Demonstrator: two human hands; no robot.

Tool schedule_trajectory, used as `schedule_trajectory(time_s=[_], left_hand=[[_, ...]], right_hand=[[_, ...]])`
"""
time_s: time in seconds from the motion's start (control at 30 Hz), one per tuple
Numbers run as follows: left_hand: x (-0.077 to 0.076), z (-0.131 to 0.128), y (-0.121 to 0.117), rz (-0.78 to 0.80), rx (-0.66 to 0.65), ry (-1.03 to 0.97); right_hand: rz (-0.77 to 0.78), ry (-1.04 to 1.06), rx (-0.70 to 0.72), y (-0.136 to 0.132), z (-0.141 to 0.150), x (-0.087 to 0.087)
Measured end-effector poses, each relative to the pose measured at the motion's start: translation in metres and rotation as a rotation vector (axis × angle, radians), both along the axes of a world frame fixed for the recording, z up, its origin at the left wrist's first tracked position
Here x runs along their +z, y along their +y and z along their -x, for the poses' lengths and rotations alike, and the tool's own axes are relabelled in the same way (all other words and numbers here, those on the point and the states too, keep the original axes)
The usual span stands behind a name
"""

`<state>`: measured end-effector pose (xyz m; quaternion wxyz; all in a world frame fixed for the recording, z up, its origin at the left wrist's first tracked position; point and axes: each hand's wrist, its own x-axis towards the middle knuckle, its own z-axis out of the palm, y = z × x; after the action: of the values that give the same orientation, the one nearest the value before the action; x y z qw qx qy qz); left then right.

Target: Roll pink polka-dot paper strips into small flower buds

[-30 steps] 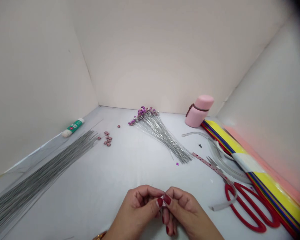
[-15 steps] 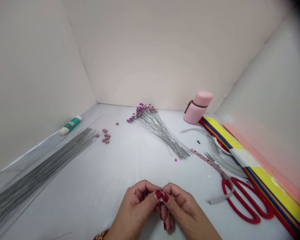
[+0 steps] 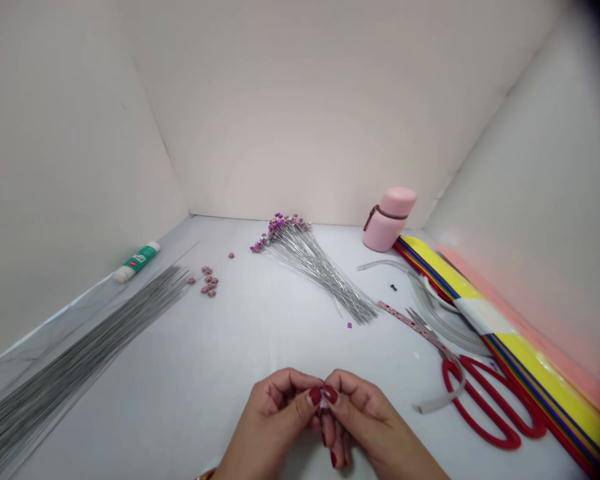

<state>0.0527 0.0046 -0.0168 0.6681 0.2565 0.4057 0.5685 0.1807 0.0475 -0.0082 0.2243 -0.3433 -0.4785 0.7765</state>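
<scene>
My left hand (image 3: 283,413) and my right hand (image 3: 364,417) meet at the near middle of the white table, thumbs side by side and fingertips pinched together. Whatever sits between the fingertips is tiny and mostly covered; I cannot make out what it is. Beyond them lies a bundle of silver wire stems (image 3: 325,273) tipped with small purple and pink beads. A small purple square (image 3: 349,325) rests near the bundle's lower end. To the left, several small pink stars (image 3: 209,283) are scattered beside a thick sheaf of grey wires (image 3: 90,340).
Scissors with red handles (image 3: 495,403) lie at the right, with a pink patterned strip (image 3: 405,320) across the blades. Colored paper strips (image 3: 530,367) and a coil of clear tubing (image 3: 460,333) are there too. A pink flask (image 3: 387,220) stands behind; a glue stick (image 3: 137,262) lies at the left.
My hands stay pinched together in nearly the same pose, with only a slight shift of the fingers. The whole view has tilted a little, and the things on the table have not moved.
</scene>
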Motion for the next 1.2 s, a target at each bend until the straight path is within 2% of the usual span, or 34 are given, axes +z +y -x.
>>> schedule_trajectory(time_s=[0.1,0.2,0.4,0.63,0.83,1.03,1.1,1.2], left_hand=[[0.002,0.0,0.0,0.072,0.0,0.008],[0.005,0.0,-0.001,0.049,-0.007,0.006],[0.014,0.001,0.0,-0.029,-0.108,0.006],[0.014,-0.003,-0.003,-0.068,-0.053,0.047],[0.015,-0.006,-0.004,-0.109,-0.004,0.057],[0.016,-0.001,0.0,-0.089,-0.084,0.066],[0.014,0.0,0.0,-0.068,-0.074,0.078],[0.011,0.001,-0.001,-0.034,0.007,0.202]], right_hand=[[-0.081,-0.032,0.018,-0.002,-0.002,0.0],[-0.155,-0.062,0.032,-0.002,-0.004,0.0],[-0.021,-0.012,0.072,0.001,-0.003,0.001],[-0.026,-0.034,0.093,-0.002,-0.003,0.003],[-0.109,-0.07,0.064,-0.002,-0.002,0.001],[0.02,-0.01,0.041,0.0,-0.001,0.006],[-0.023,-0.033,0.034,0.0,-0.002,0.006],[-0.193,-0.116,0.013,0.0,-0.003,0.002]])
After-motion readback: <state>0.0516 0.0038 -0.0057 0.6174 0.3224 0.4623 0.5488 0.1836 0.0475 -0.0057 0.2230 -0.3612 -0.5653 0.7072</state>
